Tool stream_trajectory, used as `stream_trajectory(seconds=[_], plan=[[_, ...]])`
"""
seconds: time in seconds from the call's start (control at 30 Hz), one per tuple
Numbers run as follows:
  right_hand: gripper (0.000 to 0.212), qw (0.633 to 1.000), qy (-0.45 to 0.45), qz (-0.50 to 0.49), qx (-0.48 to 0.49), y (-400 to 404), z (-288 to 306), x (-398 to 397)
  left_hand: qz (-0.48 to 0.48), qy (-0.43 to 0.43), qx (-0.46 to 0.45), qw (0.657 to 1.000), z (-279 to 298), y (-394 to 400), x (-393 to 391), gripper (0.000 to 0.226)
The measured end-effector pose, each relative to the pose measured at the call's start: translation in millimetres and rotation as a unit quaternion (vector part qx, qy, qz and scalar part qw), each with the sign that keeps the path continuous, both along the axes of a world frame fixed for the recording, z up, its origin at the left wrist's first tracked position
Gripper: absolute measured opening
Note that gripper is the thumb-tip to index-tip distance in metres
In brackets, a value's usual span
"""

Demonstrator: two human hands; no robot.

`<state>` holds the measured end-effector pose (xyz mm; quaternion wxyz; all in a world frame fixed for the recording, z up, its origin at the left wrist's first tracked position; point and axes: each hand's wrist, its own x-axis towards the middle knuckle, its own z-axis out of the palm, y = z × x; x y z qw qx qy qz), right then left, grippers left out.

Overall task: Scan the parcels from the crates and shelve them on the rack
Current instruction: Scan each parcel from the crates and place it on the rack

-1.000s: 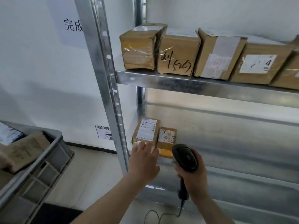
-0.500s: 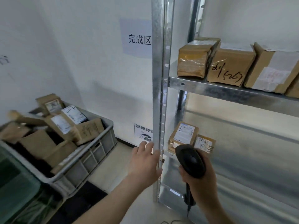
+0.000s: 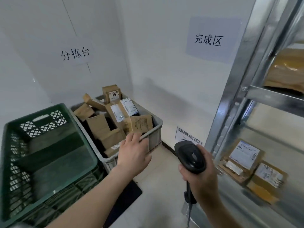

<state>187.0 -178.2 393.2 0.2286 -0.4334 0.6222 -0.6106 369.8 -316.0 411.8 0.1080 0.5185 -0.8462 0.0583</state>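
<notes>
Risk of toppling the parcel heap [image 3: 115, 119] in the grey crate [image 3: 156, 129].
I see my left hand [image 3: 134, 152] reaching in, fingers [image 3: 131, 139] spread, empty; my right hand [image 3: 199, 175] grips the scanner [image 3: 190, 156]. Snagging one could spill others.

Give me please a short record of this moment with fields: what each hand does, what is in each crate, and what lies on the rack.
left hand: open left hand reaching over the near rim of the grey plastic crate, holding nothing
right hand: right hand grips the black handheld barcode scanner
grey crate: heaped with brown cardboard parcels
green crate: green lattice plastic crate, no parcels visible inside
rack: silver metal shelving rack; two labelled brown parcels on the lower shelf, one tan parcel above
</notes>
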Motion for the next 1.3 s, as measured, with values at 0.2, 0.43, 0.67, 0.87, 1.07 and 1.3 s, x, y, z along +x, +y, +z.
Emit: stream_trajectory(seconds=[0.2,0.43,0.67,0.87,1.07,1.3], plan=[[0.078,0.999,-0.039,-0.008,0.009,-66,-4,13,0.009,0.024,0.02,0.999,-7,-92,20,0.039],[0.079,0.996,-0.045,-0.06,0.041,-147,-15,22,-0.037,-0.079,0.101,0.991,-39,-204,14,0.082],[0.09,0.989,-0.03,-0.131,0.059,-190,-30,39,-0.077,-0.159,0.113,0.978,-73,-251,6,0.103],[0.083,0.987,-0.029,-0.14,0.071,-202,-25,52,-0.098,-0.11,0.116,0.982,-78,-261,4,0.1],[0.078,0.99,-0.018,-0.126,0.062,-203,-18,65,-0.092,0.056,0.143,0.984,-36,-269,23,0.105],[0.078,0.997,-0.059,-0.028,0.031,-194,-5,88,0.041,0.353,0.235,0.905,23,-256,99,0.111]])
